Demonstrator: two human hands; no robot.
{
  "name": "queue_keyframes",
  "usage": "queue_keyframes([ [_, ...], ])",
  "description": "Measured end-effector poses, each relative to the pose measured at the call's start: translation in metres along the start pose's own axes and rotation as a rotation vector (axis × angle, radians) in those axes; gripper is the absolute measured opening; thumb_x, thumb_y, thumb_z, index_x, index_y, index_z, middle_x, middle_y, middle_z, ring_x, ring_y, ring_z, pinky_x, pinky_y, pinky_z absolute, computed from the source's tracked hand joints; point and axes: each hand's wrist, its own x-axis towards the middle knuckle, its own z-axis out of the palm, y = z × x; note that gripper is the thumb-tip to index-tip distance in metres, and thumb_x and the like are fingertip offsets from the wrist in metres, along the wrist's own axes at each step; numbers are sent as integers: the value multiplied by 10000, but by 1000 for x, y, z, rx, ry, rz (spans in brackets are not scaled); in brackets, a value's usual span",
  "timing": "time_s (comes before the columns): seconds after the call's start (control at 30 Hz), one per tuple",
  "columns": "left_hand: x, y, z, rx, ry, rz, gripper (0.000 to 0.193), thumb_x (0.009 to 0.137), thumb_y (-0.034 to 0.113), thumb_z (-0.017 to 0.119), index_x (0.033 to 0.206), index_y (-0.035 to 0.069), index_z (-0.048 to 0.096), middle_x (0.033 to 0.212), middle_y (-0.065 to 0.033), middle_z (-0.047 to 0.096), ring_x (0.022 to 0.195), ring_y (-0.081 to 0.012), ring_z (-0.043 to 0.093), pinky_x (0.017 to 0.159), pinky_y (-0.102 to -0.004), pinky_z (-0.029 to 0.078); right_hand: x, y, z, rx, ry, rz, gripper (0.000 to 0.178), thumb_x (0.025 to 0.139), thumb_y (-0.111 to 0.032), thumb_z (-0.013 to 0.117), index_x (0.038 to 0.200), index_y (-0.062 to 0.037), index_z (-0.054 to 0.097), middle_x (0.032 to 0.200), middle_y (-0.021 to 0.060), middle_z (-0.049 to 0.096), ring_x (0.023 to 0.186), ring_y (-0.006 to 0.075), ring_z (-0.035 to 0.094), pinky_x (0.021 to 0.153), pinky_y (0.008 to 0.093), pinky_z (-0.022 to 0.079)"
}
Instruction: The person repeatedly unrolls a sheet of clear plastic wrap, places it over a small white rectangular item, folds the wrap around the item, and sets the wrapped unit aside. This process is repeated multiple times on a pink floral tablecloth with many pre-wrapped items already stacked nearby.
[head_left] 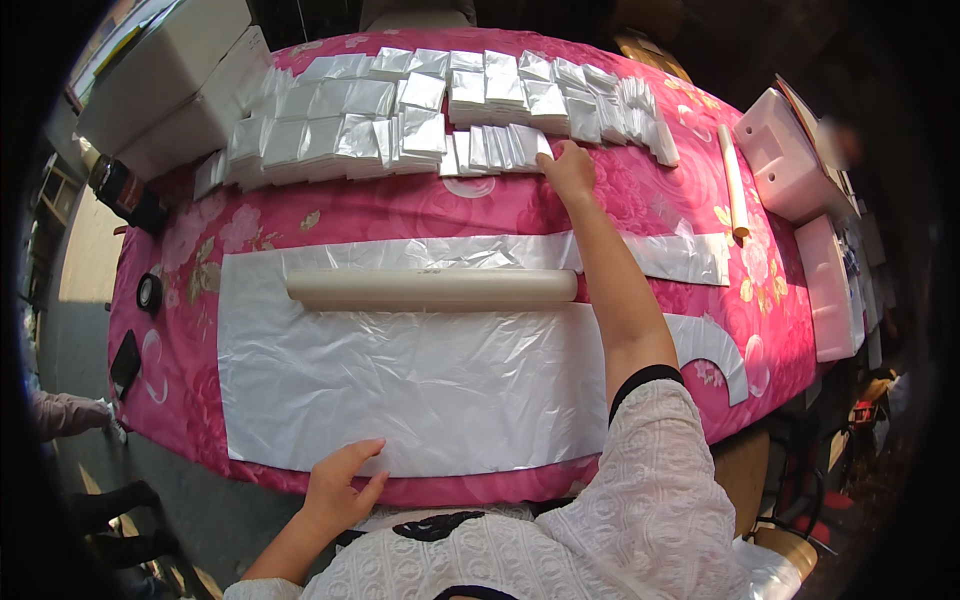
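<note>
A thin white plastic sheet [420, 390], shaped like a disposable apron with strap-like strips and a curved cutout at its right end, lies spread on the table. A long pale tube [430, 288] rests across its upper part. At the sheet's near edge is my left hand [340, 487], fingers apart and holding nothing. My right arm stretches across the sheet. Beyond it, my right hand [568, 172] has its fingers bent against the end of a near row of folded plastic packets [490, 148], seeming to pinch the last one; the fingertips are partly hidden. More packets stand stacked behind.
A pink floral cloth [400, 212] covers the table. White boxes [170, 100] and a dark jar [128, 192] are at far left, with a tape roll [149, 292] and phone [125, 363] nearer. Rightward are a thin tube [733, 180] and foam boxes [785, 155]. Another person's sleeve [70, 414] shows left.
</note>
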Motion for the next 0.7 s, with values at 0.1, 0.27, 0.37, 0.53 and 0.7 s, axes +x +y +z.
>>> queue_keyframes([
  [0.1, 2, -4, -1, -28, 5, 34, 383, 705, 50, 683, 1075, 31, 587, 1021, -147, 629, 901, -279, 626, 770, -337, 502, -37, -7, -34, 315, -139, -207, 482, 735, -332, 675, 1089, -12, 610, 1002, 189, 625, 955, 330, 588, 845, 387, 462],
  [0.27, 12, -1, 2, 22, 31, 198, 393, 708, 59, 685, 1086, 37, 582, 1026, -146, 629, 912, -294, 619, 780, -343, 499, -163, -4, -96, 255, -485, -703, 491, 750, -221, 689, 1192, -64, 544, 1114, 139, 568, 1043, 305, 515, 879, 359, 438],
  [0.37, 26, 5, 9, 48, -20, 253, 461, 727, 101, 679, 1159, 37, 531, 1132, -164, 569, 1002, -318, 570, 839, -363, 468, -220, 12, -116, 87, -395, -654, 515, 717, -99, 696, 1203, -75, 526, 1033, 123, 572, 952, 298, 532, 815, 376, 456],
  [0.53, 53, 12, 48, 246, -10, 293, 780, 762, 314, 675, 1380, 57, 275, 1408, -301, 197, 1271, -449, 281, 1023, -451, 297, -322, 11, -155, 215, -696, -412, 528, 776, -253, 658, 1219, -17, 493, 1039, 169, 551, 947, 317, 539, 814, 374, 454],
  [0.7, 72, 26, 91, 222, -52, 443, 946, 706, 463, 692, 1418, 86, 196, 1408, -365, 13, 1312, -508, 99, 1062, -486, 202, -344, 43, -136, 331, -486, -673, 466, 848, -241, 556, 1247, -13, 476, 1261, 190, 460, 1170, 321, 436, 983, 380, 350],
])
